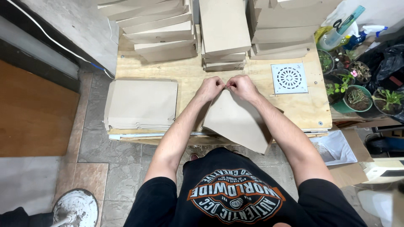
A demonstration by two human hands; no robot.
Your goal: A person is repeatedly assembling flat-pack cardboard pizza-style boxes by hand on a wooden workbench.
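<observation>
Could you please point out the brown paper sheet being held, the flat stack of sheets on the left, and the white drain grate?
Paper sheet (235,122), head view, middle of its face.
Flat stack (142,103), head view, top sheet.
Drain grate (289,78), head view, centre.

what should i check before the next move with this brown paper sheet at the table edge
1. Both hands on the sheet: ok. The left hand and right hand pinch the top corner of the brown paper sheet together.
2. Sheet fully supported: not ok. Its lower part hangs past the front edge of the wooden table.
3. Room to the left: ok. The flat stack of paper lies apart from the sheet.
4. Room to the right: ok. The white drain grate sits clear of the right hand.
5. Fold crease quality: cannot tell, the hands cover it.
</observation>
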